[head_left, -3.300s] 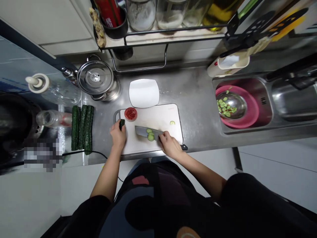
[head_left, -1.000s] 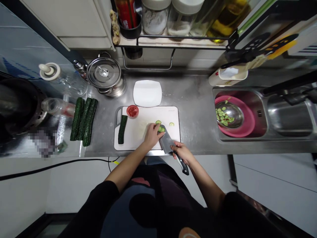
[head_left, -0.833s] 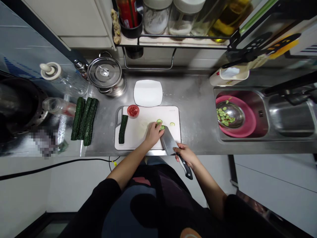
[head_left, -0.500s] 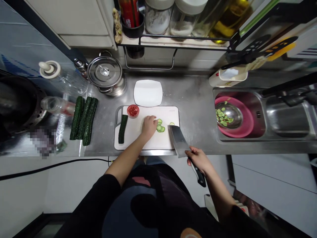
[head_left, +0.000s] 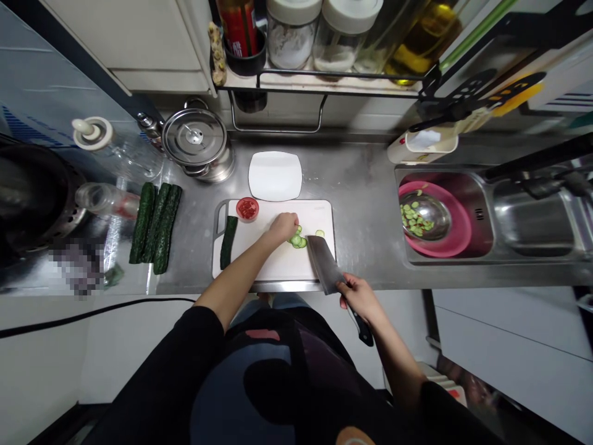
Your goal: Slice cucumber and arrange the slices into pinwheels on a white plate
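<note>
My right hand (head_left: 360, 296) is wrapped round the black handle of a cleaver (head_left: 324, 264), its broad blade angled over the right part of the white cutting board (head_left: 273, 262). My left hand (head_left: 284, 227) is above the middle of the board with its fingers curled. Anything inside them is hidden. Just beside and below it is a small cluster of cucumber slices (head_left: 298, 241). One loose cucumber slice (head_left: 320, 233) lies near the blade's tip. Towards the board's left end are a length of cucumber (head_left: 228, 242) and a small red bowl (head_left: 247, 209) with chopped red pieces.
A white plate (head_left: 275, 176) sits behind the board. Three whole cucumbers (head_left: 155, 228) lie left, near a lidded steel pot (head_left: 197, 139). In the sink at right, a pink basin (head_left: 458, 235) holds a metal bowl of pale green slices. A shelf (head_left: 343, 82) with jars hangs above.
My left hand has moved a little right and away from me, now partly covering the cucumber slices. The cleaver has shifted left, closer to the slices, still in my right hand.
</note>
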The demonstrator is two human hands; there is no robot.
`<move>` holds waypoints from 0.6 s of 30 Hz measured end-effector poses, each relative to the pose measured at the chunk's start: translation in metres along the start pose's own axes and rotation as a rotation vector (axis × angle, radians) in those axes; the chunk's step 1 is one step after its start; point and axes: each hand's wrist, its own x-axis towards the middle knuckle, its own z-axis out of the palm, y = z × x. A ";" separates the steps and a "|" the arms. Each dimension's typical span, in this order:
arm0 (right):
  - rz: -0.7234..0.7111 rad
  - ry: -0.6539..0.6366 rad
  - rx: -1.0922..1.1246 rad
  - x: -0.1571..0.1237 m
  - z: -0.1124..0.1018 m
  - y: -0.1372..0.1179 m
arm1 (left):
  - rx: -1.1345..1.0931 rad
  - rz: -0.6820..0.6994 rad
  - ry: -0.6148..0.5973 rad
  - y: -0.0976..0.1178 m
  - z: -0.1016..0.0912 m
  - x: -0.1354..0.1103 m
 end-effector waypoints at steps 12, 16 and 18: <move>-0.083 -0.067 -0.052 0.021 0.032 -0.020 | -0.701 -0.277 0.342 -0.039 -0.003 -0.034; -0.127 -0.013 -0.118 0.024 0.034 -0.026 | -0.898 -0.466 0.360 -0.041 0.011 -0.039; -0.145 -0.024 -0.164 0.025 0.037 -0.028 | -0.920 -0.495 0.377 -0.036 0.017 -0.039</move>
